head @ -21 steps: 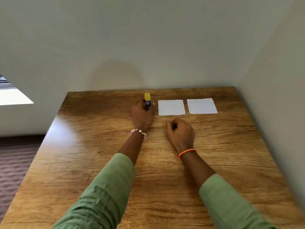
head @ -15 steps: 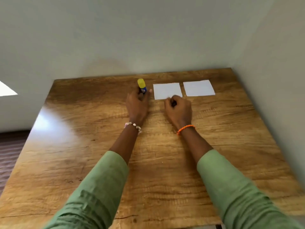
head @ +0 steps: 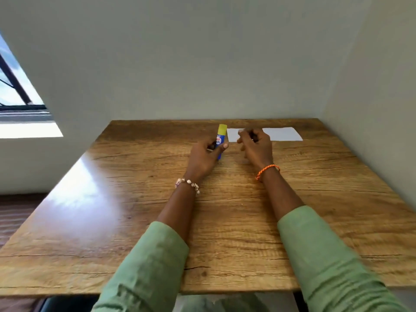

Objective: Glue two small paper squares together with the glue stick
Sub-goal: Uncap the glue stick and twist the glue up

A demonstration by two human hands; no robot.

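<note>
1. Near the far edge of the wooden table, the left hand grips a blue glue stick with a yellow cap; thumb and fingers curl round the blue barrel.
2. That glue stick stands nearly upright, cap on top, its lower end at or just above the tabletop; I cannot tell whether it touches.
3. Just right of it, the right hand is raised slightly, fingers curled with the tips drawn together; I cannot tell whether they pinch anything.
4. 2 white paper squares lie flat by the far edge, side by side. The left white paper square sits just beside the glue stick, and the right hand covers most of it.
5. The right white paper square lies beyond that hand, mostly in view.
6. A beaded bracelet circles the left wrist, an orange cord bracelet the right; both forearms wear green sleeves.
7. Grey walls meet at the table's far right corner.
</note>
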